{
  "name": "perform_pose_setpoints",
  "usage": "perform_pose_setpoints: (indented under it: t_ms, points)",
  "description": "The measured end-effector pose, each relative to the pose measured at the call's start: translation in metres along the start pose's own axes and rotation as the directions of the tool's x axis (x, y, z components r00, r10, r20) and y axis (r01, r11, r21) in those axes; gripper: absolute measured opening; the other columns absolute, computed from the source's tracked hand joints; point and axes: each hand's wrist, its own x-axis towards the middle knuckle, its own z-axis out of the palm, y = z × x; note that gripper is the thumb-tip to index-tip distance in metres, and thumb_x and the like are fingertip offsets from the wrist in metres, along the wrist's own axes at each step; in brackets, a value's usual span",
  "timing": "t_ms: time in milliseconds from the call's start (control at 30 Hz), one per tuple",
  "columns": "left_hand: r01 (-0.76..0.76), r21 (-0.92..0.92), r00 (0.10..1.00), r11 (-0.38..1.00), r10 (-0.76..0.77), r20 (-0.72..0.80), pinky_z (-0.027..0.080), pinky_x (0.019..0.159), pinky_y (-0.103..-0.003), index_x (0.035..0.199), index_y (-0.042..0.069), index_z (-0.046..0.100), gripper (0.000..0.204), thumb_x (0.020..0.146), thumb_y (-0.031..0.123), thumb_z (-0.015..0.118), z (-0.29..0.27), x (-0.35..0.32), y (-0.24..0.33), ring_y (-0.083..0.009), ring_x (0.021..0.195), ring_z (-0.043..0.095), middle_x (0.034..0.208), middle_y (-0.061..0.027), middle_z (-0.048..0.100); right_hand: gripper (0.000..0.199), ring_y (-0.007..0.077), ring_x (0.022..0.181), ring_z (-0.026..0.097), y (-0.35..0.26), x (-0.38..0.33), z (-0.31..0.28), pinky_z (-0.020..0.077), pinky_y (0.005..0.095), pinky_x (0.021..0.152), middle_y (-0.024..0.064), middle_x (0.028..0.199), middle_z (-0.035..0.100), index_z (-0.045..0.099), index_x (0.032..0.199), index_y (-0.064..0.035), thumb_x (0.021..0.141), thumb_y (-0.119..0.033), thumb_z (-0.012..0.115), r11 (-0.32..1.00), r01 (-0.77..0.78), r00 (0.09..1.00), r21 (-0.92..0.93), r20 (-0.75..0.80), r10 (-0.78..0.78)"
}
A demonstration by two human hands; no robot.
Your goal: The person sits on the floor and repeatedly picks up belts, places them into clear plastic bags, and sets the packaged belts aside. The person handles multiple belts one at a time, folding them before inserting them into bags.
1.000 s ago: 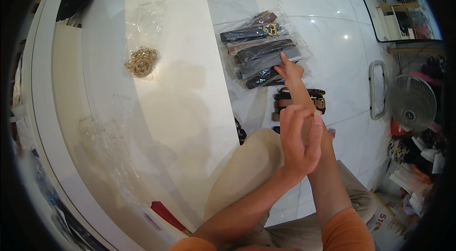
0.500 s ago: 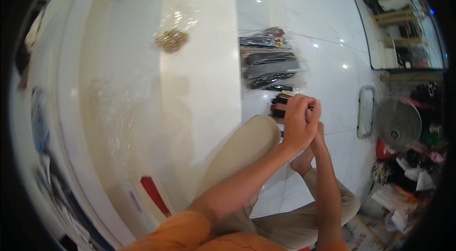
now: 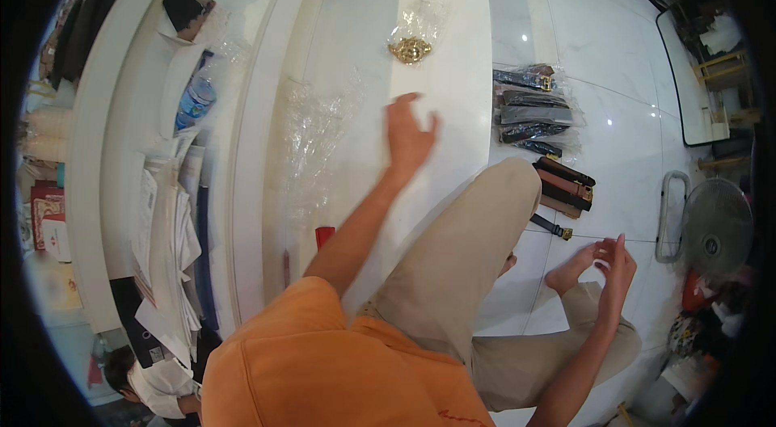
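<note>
Above the white bench top [image 3: 461,92], the left hand [image 3: 411,136] hovers with its fingers parted and its thumb held away from them, released and free of any grip. Just beyond its fingertips lies a gold-coloured chain bundle [image 3: 411,50], heaped on the bench at the near end of a clear plastic bag [image 3: 422,16]. The right hand [image 3: 616,269] is well apart from it, raised near the person's bare foot [image 3: 571,267], its fingers loosely bent and separate from the thumb, likewise released. On the tiled floor beside the bench, a row of bagged belts [image 3: 535,114], mostly black and grey, lies in shiny clear wrapping. Nearer the person's knee, a stack of unwrapped belts [image 3: 566,183] in black and brown lies on the tiles, and one thin dark belt [image 3: 552,225] with a gold-coloured buckle lies just beside it, between the knee and the foot. Crumpled clear plastic [image 3: 317,132] covers the bench left of the left hand, and a red object [image 3: 324,235], partly hidden by the forearm, lies lower down. Farther right stand a grey fan [image 3: 716,225] and a dark-edged mirror [image 3: 693,75]
</note>
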Motion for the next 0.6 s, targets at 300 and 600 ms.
perform_pose_setpoints:
  t_ms: [300, 600]
  points:
    - [0.389, 0.714, 0.785, 0.582, -0.615, 0.074, 0.046, 0.104, -0.053, 0.134, -0.001, 0.053, 0.073, 0.082, 0.044, 0.077, -0.106, 0.020, -0.135, -0.0417, 0.125, 0.053, 0.132, -0.0204, 0.061, 0.044, 0.0123, 0.075, 0.066, -0.006, -0.004, -0.003, 0.0490, 0.0261, 0.067, 0.0083, 0.091, 0.074, 0.073, 0.098, 0.0017, 0.104, -0.040, 0.060, 0.975, 0.221, 0.971, -0.029, 0.100, -0.218]
    - [0.228, -0.014, 0.946, 0.974, -0.218, 0.241, 0.050, 0.065, -0.029, 0.118, 0.003, 0.063, 0.048, 0.080, 0.023, 0.084, -0.129, 0.024, -0.075, -0.0113, 0.067, 0.059, 0.073, -0.0007, 0.058, 0.036, 0.0117, 0.073, 0.065, -0.017, -0.020, -0.005, 0.0490, 0.0263, 0.066, 0.0081, 0.089, 0.074, 0.073, 0.100, 0.0034, 0.104, -0.031, 0.062, 0.948, 0.318, 0.945, 0.021, 0.073, -0.319]
